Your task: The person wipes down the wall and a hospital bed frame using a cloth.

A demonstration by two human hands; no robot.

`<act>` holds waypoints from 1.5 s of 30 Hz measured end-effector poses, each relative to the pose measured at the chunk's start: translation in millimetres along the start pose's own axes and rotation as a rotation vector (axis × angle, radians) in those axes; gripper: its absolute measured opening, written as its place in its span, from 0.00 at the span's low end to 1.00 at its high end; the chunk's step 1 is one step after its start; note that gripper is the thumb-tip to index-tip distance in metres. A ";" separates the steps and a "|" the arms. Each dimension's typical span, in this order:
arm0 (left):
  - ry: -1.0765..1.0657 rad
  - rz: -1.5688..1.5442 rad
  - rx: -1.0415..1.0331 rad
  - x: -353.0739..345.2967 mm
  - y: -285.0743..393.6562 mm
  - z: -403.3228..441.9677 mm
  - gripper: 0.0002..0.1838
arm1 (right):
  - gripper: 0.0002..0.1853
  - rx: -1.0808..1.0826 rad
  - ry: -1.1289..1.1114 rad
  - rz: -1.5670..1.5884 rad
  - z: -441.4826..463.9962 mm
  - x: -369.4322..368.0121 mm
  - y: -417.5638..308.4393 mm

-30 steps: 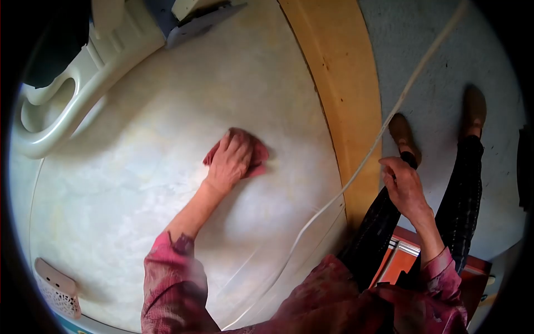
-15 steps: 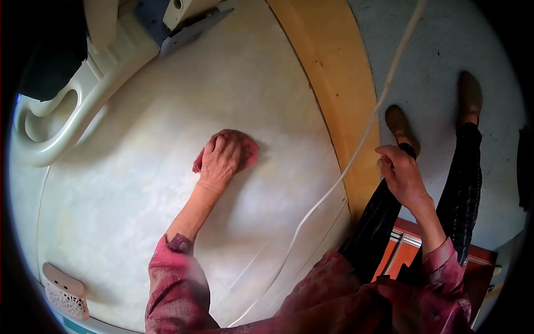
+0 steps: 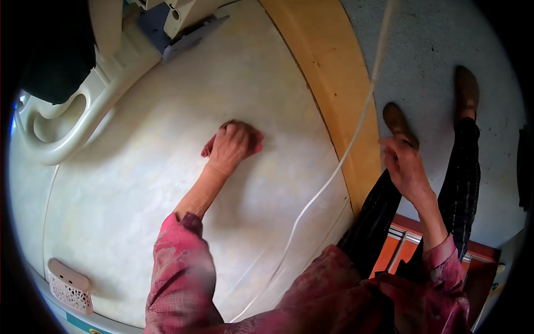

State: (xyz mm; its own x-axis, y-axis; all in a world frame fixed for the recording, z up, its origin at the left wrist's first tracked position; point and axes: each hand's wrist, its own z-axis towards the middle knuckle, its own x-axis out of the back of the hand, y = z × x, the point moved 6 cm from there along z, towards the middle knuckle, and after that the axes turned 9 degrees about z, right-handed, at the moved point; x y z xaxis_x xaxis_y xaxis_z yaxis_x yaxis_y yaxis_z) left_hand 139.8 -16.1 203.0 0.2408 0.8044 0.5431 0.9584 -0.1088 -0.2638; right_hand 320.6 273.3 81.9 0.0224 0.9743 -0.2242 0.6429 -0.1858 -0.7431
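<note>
My left hand (image 3: pixel 229 147) is bunched over a dark pink cloth (image 3: pixel 257 141) and presses it against the broad pale, mottled surface (image 3: pixel 167 145). Folds of the cloth stick out on both sides of the fingers. Over to the right, my right hand (image 3: pixel 407 171) hangs in the air in front of my legs. Its index finger points outward and the other fingers are loosely bent, with nothing visible in it. Between the two hands runs a white cord (image 3: pixel 318 193).
A yellow wooden strip (image 3: pixel 328 72) borders the pale surface, with grey floor (image 3: pixel 420 50) beyond. At upper left is a cream plastic rail (image 3: pixel 83 136). A perforated holder (image 3: pixel 69 289) sits at lower left. An orange-red cabinet (image 3: pixel 386 253) stands behind my legs.
My left hand has slid the cloth slightly up and to the right across the surface. My right hand keeps nearly the same pose. The whole view has shifted a little.
</note>
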 end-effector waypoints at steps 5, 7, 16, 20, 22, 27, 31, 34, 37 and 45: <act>-0.004 -0.043 -0.056 -0.5 -2.0 2.4 0.20 | 0.12 -0.022 0.023 0.045 -0.2 4.9 2.8; 0.054 -0.034 -0.046 -13.7 -4.3 23.0 0.25 | 0.12 0.016 0.022 0.095 -0.9 2.3 5.0; -0.010 -0.060 0.029 3.8 -14.3 2.3 0.15 | 0.12 -0.040 -0.011 0.032 -4.3 6.0 1.1; -0.023 -0.014 -0.048 9.8 -28.0 -24.8 0.14 | 0.12 -0.022 0.013 0.049 -1.2 3.7 -6.3; 0.030 -0.008 -0.015 8.1 -38.7 -4.1 0.15 | 0.12 -0.054 -0.025 0.040 -2.4 -0.4 -3.1; 0.152 -0.044 0.071 -27.4 -57.3 71.2 0.17 | 0.12 -0.070 -0.014 0.038 -2.8 1.2 7.1; 0.142 -0.067 0.134 -33.4 -50.7 74.0 0.16 | 0.12 -0.074 -0.023 -0.001 -2.0 2.9 6.8; 0.086 -0.088 0.161 -15.9 -51.6 34.3 0.14 | 0.11 -0.010 0.008 0.009 0.9 0.8 4.0; 0.058 -0.083 0.136 8.5 -45.7 -3.4 0.16 | 0.11 -0.051 0.028 0.054 3.9 2.0 0.5; 0.140 -0.147 0.086 -23.7 -50.0 61.0 0.09 | 0.10 -0.036 0.051 0.042 4.9 6.6 7.0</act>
State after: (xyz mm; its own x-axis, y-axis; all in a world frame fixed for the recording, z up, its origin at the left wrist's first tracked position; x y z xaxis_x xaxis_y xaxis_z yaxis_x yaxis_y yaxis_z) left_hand 76.8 5.9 154.7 0.1244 0.7181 0.6847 0.9696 0.0586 -0.2377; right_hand 321.5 277.8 72.1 0.0887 0.9711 -0.2217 0.6673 -0.2232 -0.7105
